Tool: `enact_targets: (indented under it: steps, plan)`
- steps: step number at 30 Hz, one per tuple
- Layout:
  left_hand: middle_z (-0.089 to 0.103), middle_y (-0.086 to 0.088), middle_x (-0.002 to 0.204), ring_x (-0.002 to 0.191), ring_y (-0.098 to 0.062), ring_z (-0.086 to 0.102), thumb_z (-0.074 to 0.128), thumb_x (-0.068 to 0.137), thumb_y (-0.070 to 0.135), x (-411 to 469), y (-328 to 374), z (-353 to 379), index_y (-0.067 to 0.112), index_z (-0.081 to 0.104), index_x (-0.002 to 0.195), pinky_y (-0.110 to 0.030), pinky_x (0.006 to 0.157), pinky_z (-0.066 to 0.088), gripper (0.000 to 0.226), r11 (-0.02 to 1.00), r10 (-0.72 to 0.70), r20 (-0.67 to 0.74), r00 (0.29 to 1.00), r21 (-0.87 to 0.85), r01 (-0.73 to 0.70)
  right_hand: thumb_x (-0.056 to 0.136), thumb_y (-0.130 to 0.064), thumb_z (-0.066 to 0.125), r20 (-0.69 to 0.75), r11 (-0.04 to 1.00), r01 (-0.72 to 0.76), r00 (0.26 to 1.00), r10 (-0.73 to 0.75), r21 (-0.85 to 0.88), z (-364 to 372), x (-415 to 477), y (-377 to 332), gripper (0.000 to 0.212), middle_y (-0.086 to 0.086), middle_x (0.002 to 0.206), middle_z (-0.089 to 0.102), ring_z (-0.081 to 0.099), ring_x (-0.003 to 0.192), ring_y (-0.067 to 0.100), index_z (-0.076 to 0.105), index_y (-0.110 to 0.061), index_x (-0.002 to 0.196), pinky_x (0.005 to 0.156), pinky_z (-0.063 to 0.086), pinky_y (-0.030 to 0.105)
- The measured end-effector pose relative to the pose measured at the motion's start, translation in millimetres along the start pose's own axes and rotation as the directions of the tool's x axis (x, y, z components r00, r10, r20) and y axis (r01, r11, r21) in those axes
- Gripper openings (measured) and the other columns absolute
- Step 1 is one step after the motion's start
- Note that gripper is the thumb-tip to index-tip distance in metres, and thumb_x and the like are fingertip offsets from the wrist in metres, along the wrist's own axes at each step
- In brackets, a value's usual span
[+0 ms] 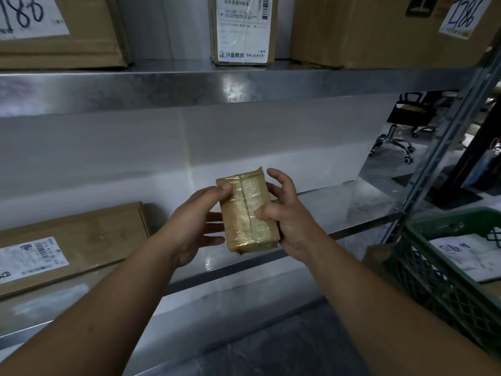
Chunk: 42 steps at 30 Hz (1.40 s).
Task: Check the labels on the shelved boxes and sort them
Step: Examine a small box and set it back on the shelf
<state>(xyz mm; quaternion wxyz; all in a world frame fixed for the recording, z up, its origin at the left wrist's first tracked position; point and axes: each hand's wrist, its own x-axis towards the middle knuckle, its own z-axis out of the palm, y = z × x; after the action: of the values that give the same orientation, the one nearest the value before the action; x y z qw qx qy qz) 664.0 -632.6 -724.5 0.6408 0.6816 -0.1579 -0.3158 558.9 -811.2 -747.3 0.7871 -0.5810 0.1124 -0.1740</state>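
Observation:
A small cardboard box (pixel 248 213) wrapped in clear tape is held up in front of the lower metal shelf (pixel 339 202). My left hand (pixel 195 226) holds its left side, thumb on the top face and fingers underneath. My right hand (pixel 287 218) grips its right side, thumb pressed on the taped seam and fingers curled behind. No label shows on the face turned toward me. A flat long box (pixel 73 240) with a white barcode label lies on the same shelf at the left.
The upper shelf (pixel 217 85) carries a big box (pixel 54 31) marked with handwritten digits, a narrow labelled parcel (pixel 242 28), and a large box (pixel 379 28) at right. A green plastic crate (pixel 447 272) with white parcels stands at lower right. Office chairs sit beyond the shelf post.

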Motion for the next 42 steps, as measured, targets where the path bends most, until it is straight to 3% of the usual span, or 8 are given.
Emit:
enact_targets:
  steps: [4, 8, 11, 14, 19, 25, 36, 42]
  plan:
    - [0.080, -0.009, 0.121, 0.115, -0.037, 0.076, 0.077, 0.093, 0.054, 4.0, -3.6, -4.9, 0.034, 0.068, 0.136, -0.063, 0.107, 0.056, 0.048, 1.000, 0.026, 0.044, 0.999, -0.014, -0.026, 0.070, 0.000, 0.075, 0.062, 0.999, 0.026, 0.998, -0.023, -0.048, 0.2, 2.5, 2.5, 0.093, 0.001, 0.156, 0.049, 0.059, 0.138, 0.035, 0.055, -0.055, 0.142, 0.088, 0.064, 0.049]
    - [0.078, -0.007, 0.128, 0.115, -0.034, 0.077, 0.093, 0.077, 0.035, 7.0, -7.0, -10.2, 0.033, 0.055, 0.152, -0.061, 0.103, 0.059, 0.084, 0.997, 0.058, 0.088, 0.994, -0.054, -0.053, 0.070, -0.003, 0.076, 0.100, 0.995, 0.041, 0.994, -0.032, -0.087, 0.7, 2.3, 4.4, 0.095, 0.000, 0.159, 0.047, 0.058, 0.140, 0.032, 0.052, -0.055, 0.146, 0.090, 0.064, 0.049]
    - [0.076, -0.006, 0.132, 0.115, -0.031, 0.077, 0.104, 0.064, 0.018, 9.1, -7.7, -13.0, 0.031, 0.042, 0.162, -0.058, 0.102, 0.060, 0.117, 0.991, 0.108, 0.047, 0.993, -0.080, -0.104, 0.069, -0.033, 0.092, 0.056, 0.993, 0.020, 0.998, -0.013, -0.116, 3.0, 3.3, 5.1, 0.093, -0.003, 0.163, 0.046, 0.051, 0.148, 0.028, 0.049, -0.062, 0.146, 0.110, 0.056, 0.058]
    - [0.064, 0.000, 0.139, 0.122, -0.026, 0.071, 0.109, 0.053, 0.019, 11.1, -9.8, -13.5, 0.035, 0.029, 0.169, -0.053, 0.106, 0.058, 0.141, 0.973, 0.222, -0.007, 0.975, 0.070, -0.221, 0.067, -0.078, 0.085, -0.024, 0.983, -0.011, 1.000, 0.007, -0.181, 7.0, 0.4, 0.1, 0.098, -0.006, 0.163, 0.046, 0.046, 0.150, 0.022, 0.041, -0.060, 0.153, 0.122, 0.039, 0.052]
    - [0.050, 0.015, 0.145, 0.132, -0.006, 0.054, 0.105, 0.065, 0.018, 17.3, -21.2, -12.7, 0.041, 0.025, 0.166, -0.024, 0.099, 0.054, 0.130, 0.842, 0.434, 0.012, 0.901, 0.351, -0.410, 0.068, -0.088, 0.065, -0.054, 0.986, -0.057, 0.997, 0.049, -0.156, 7.1, -5.3, -2.1, 0.103, -0.006, 0.163, 0.043, 0.042, 0.153, 0.029, 0.036, -0.050, 0.159, 0.129, 0.029, 0.060]
    - [0.034, 0.014, 0.156, 0.146, -0.008, 0.043, 0.107, 0.061, 0.024, 24.3, -34.7, -12.1, 0.034, 0.026, 0.165, -0.026, 0.117, 0.043, 0.132, 0.604, 0.647, 0.103, 0.756, 0.536, -0.590, 0.065, -0.085, 0.070, -0.034, 0.990, -0.085, 0.996, 0.082, -0.112, 7.8, -6.6, -1.4, 0.105, -0.006, 0.155, 0.052, 0.048, 0.148, 0.028, 0.040, -0.046, 0.158, 0.128, 0.031, 0.062]
    - [0.034, 0.012, 0.157, 0.146, -0.011, 0.042, 0.106, 0.062, 0.024, 25.3, -38.1, -15.3, 0.031, 0.028, 0.164, -0.026, 0.118, 0.042, 0.128, 0.494, 0.725, 0.126, 0.678, 0.591, -0.638, 0.068, -0.090, 0.073, -0.083, 0.980, -0.155, 0.986, 0.145, -0.127, 13.7, -7.8, -1.0, 0.103, -0.004, 0.154, 0.055, 0.054, 0.142, 0.028, 0.045, -0.045, 0.156, 0.123, 0.038, 0.065]
    - [0.036, -0.011, 0.159, 0.149, -0.025, 0.040, 0.096, 0.077, 0.037, 21.9, -47.8, -16.7, 0.017, 0.035, 0.162, -0.027, 0.120, 0.040, 0.106, 0.079, 0.801, 0.356, 0.481, 0.734, -0.674, 0.084, -0.090, 0.060, -0.167, 0.944, -0.315, 0.940, 0.296, -0.097, 16.9, -6.6, -16.5, 0.066, 0.007, 0.130, 0.074, 0.074, 0.118, 0.031, 0.070, -0.041, 0.127, 0.101, 0.061, 0.060]
